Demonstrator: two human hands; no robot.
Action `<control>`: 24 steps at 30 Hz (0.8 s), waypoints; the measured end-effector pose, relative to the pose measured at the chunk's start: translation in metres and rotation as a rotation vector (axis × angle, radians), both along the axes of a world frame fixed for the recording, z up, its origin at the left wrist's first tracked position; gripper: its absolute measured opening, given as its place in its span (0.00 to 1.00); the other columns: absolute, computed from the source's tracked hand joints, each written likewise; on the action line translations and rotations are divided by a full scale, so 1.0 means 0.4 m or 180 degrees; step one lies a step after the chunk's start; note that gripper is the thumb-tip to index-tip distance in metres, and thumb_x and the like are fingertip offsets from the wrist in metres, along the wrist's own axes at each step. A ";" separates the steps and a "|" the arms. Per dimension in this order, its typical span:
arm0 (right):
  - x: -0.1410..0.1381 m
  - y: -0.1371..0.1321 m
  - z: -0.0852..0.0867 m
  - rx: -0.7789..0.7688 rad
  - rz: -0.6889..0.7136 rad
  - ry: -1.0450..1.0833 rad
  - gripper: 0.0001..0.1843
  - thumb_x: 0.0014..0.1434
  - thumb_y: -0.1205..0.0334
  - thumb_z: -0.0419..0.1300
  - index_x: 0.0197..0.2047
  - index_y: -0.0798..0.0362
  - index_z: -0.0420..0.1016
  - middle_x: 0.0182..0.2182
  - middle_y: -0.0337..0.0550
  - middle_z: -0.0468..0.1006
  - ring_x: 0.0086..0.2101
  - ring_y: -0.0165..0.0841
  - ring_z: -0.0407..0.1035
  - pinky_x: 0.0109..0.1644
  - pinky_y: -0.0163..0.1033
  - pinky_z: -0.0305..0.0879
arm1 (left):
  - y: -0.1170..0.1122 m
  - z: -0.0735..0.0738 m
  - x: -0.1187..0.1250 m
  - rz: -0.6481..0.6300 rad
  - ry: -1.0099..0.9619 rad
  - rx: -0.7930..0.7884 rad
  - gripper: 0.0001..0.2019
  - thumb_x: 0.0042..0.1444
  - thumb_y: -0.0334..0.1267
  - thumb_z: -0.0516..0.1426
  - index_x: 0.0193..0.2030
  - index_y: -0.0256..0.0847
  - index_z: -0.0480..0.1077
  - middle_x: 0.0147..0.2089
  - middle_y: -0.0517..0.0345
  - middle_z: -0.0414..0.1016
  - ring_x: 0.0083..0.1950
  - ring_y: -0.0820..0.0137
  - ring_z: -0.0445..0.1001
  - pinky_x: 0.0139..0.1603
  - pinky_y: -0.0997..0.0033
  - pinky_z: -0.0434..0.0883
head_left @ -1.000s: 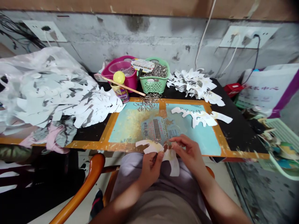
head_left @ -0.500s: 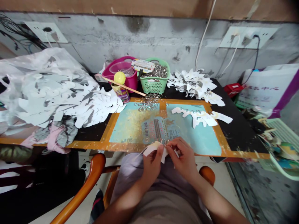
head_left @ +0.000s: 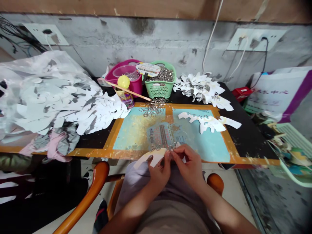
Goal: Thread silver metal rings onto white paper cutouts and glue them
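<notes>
My left hand and my right hand are close together above my lap, just off the near edge of a teal board. Between their fingers is a white paper cutout, pinched by my left hand. Small metal rings hang along its top edge. My right fingers pinch a small metal ring at the cutout's edge. Part of the cutout is hidden behind my fingers.
A chain of white cutouts lies on the board, with loose rings at its far edge. Behind stand a green basket of rings and a pink tub. A large heap of cutouts lies left.
The cutout has shifted left and turned, its end now reaching out over my lap to the left. Both hands have stayed close together, and rings now show along its top edge.
</notes>
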State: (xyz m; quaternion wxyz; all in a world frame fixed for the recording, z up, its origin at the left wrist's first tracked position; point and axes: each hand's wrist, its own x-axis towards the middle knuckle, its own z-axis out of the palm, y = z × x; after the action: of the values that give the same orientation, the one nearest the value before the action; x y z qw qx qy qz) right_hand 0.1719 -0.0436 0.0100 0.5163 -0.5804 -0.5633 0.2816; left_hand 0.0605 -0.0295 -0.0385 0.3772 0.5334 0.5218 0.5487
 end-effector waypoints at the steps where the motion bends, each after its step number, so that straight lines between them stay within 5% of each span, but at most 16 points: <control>1: -0.002 -0.001 -0.001 -0.0007 -0.0021 -0.0013 0.08 0.63 0.62 0.59 0.31 0.51 0.72 0.26 0.37 0.71 0.27 0.30 0.62 0.32 0.35 0.59 | 0.001 0.002 0.000 -0.0014 0.0046 -0.0008 0.10 0.57 0.43 0.60 0.31 0.41 0.77 0.31 0.53 0.81 0.36 0.62 0.80 0.47 0.60 0.74; 7: -0.012 -0.019 -0.014 -0.0081 -0.0105 0.0172 0.08 0.64 0.59 0.59 0.32 0.51 0.71 0.27 0.38 0.72 0.27 0.30 0.64 0.32 0.36 0.61 | 0.015 0.051 0.002 -0.0004 -0.0439 -0.0456 0.18 0.61 0.48 0.57 0.28 0.37 0.74 0.27 0.55 0.77 0.30 0.66 0.75 0.31 0.69 0.72; 12: -0.008 -0.002 -0.015 -0.0552 -0.0044 0.0934 0.12 0.63 0.53 0.59 0.33 0.52 0.70 0.25 0.38 0.72 0.27 0.32 0.66 0.32 0.36 0.64 | 0.015 0.053 -0.006 -0.0181 -0.0450 -0.0445 0.17 0.59 0.49 0.58 0.28 0.39 0.76 0.26 0.55 0.77 0.30 0.66 0.75 0.32 0.68 0.72; 15: 0.012 0.013 -0.010 -0.0539 -0.0018 0.0579 0.11 0.61 0.54 0.61 0.31 0.51 0.68 0.25 0.38 0.70 0.27 0.31 0.64 0.31 0.36 0.63 | 0.015 0.040 -0.014 -0.0281 -0.0393 -0.0417 0.16 0.58 0.50 0.59 0.30 0.40 0.78 0.28 0.54 0.78 0.30 0.65 0.75 0.33 0.67 0.73; 17: 0.033 0.021 0.000 -0.0311 -0.0011 0.0148 0.08 0.59 0.57 0.62 0.37 0.51 0.69 0.34 0.42 0.73 0.32 0.33 0.66 0.35 0.38 0.64 | 0.018 0.036 -0.022 -0.0403 -0.0335 -0.0459 0.16 0.58 0.51 0.58 0.31 0.40 0.78 0.27 0.53 0.78 0.29 0.66 0.74 0.32 0.68 0.73; 20: 0.068 0.033 0.029 0.0034 0.0478 -0.0534 0.11 0.60 0.61 0.60 0.47 0.50 0.70 0.51 0.51 0.70 0.49 0.41 0.65 0.48 0.44 0.65 | 0.028 0.040 -0.037 -0.0678 -0.0193 -0.0421 0.18 0.59 0.50 0.58 0.28 0.38 0.77 0.25 0.54 0.75 0.27 0.68 0.72 0.30 0.70 0.71; 22: 0.087 0.041 0.047 -0.0026 0.1098 -0.0801 0.05 0.63 0.62 0.57 0.43 0.49 0.73 0.46 0.48 0.74 0.49 0.41 0.65 0.49 0.45 0.64 | 0.034 0.044 -0.046 -0.0770 -0.0134 -0.0425 0.21 0.58 0.51 0.58 0.22 0.38 0.73 0.21 0.57 0.70 0.24 0.71 0.68 0.26 0.72 0.68; 24: 0.098 0.045 0.059 -0.0230 0.1446 -0.0840 0.07 0.65 0.62 0.55 0.34 0.49 0.71 0.32 0.41 0.74 0.38 0.37 0.67 0.40 0.40 0.64 | 0.037 0.046 -0.051 -0.0685 -0.0222 -0.0562 0.24 0.54 0.55 0.60 0.17 0.39 0.67 0.17 0.60 0.64 0.21 0.74 0.63 0.22 0.74 0.65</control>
State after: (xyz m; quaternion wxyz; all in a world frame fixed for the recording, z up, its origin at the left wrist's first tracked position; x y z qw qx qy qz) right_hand 0.2112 -0.0256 0.0337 0.3408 -0.4888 -0.7312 0.3321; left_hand 0.0401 -0.0145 -0.0200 0.4972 0.5316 0.4944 0.4752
